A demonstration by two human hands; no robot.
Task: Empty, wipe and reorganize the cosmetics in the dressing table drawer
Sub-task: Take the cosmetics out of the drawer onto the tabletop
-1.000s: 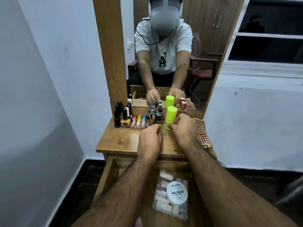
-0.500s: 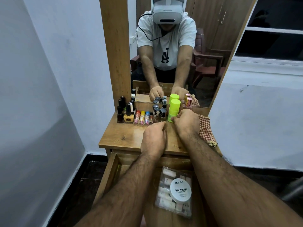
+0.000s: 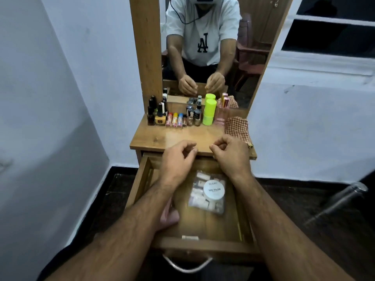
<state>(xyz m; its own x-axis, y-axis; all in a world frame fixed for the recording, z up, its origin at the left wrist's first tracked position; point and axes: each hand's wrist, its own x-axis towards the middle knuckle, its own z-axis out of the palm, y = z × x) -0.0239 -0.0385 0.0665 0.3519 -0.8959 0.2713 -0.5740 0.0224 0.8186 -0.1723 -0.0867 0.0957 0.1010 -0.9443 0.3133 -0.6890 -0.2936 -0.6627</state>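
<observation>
Both hands hover with fingers loosely curled and holding nothing, left hand [image 3: 178, 157] and right hand [image 3: 231, 153], over the open drawer [image 3: 203, 243] at lower centre, while the cosmetics [image 3: 188, 114] stand on the surface [image 3: 162, 138] above.

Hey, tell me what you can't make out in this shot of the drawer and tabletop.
Head view only:
- Drawer floor at left: hidden under the left forearm.
- Jar label: blurred.
- Bottle labels at the mirror: too small.
- Left hand and right hand: fingers curled, blurred; any hold unclear.
</observation>
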